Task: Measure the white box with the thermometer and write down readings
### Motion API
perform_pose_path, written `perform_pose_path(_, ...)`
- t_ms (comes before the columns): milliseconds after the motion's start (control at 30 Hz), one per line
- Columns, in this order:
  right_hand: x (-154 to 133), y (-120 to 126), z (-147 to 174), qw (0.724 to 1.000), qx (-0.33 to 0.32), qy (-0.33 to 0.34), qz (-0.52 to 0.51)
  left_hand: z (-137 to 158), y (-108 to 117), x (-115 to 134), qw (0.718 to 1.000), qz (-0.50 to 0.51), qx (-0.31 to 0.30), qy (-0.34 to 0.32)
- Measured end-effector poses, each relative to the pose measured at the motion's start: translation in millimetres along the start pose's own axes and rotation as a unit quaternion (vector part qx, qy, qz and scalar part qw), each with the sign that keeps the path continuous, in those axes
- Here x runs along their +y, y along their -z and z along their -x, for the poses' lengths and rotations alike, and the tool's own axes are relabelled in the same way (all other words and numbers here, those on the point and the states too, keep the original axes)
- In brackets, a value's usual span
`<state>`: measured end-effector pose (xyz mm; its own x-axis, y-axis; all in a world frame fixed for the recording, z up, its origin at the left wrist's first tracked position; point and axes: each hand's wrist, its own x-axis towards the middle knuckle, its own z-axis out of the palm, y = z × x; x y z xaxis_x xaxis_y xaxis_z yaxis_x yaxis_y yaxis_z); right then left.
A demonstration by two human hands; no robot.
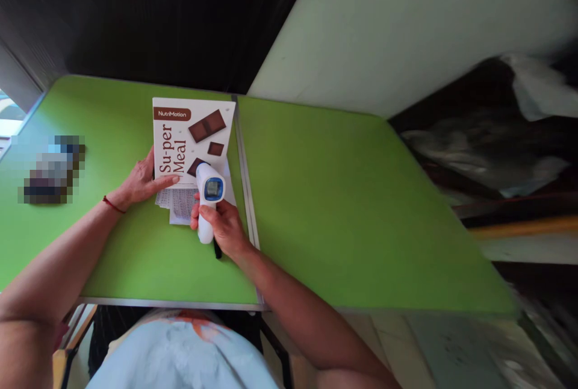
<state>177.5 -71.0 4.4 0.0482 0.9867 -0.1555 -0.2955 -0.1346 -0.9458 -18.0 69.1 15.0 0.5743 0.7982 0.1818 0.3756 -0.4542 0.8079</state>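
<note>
Left hand [142, 180] half-closed, gripping box [198, 136] at 8 o'clock; right hand [226, 227] closed around thermometer [209, 196] at box's 5 o'clock

Right of the seam [248, 178], the green folding table [352, 214] offers 1 wide passage; left, NutriMotion box [194, 139], infrared thermometer [213, 188], left hand [145, 180] and right hand [228, 229] obstruct.
</note>
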Motion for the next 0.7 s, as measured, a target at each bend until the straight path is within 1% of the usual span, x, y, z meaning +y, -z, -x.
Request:
perform_pose_path(200,-0.3,-0.4,-0.3,1.0,-0.003,-0.002,0.0,0.3,-0.5,-1.7,1.0,-0.001,0.006,0.012)
perform_pose_path(333,0.5,0.9,-0.5,1.0,-0.005,0.004,0.008,0.7,-0.2,-0.7,1.0,0.015,-0.008,0.022)
perform_pose_path(500,-0.8,0.9,-0.1,1.0,-0.013,0.012,0.017,-0.8,0.1,0.1,0.999,0.031,-0.016,0.005)
perform_pose_path(700,-1.2,0.3,0.0,1.0,-0.008,0.006,0.019,-1.2,0.6,-3.4,1.0,0.005,-0.014,-0.001)
